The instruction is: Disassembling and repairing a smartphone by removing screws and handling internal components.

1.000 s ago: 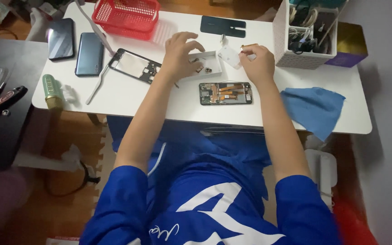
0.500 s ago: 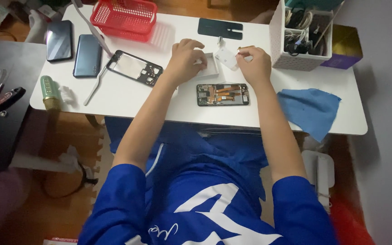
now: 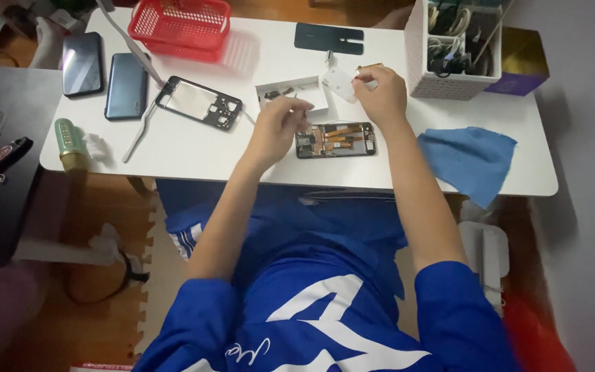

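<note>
Both our hands work over an opened phone at the desk's near-middle.

Our left hand (image 3: 280, 124) hovers just left of the opened phone (image 3: 336, 140), fingers pinched together over the small white parts tray (image 3: 296, 95); whether they grip anything we cannot tell. Our right hand (image 3: 380, 93) sits just behind the phone, fingertips closed on a small white piece (image 3: 341, 83). The phone lies flat near the desk (image 3: 256, 162) front edge, centre. A phone frame (image 3: 199, 103) lies to its left, two phones at the left edge, a red basket (image 3: 180, 26) at the back edge, a blue cloth (image 3: 468, 160) toward the right edge.
</note>
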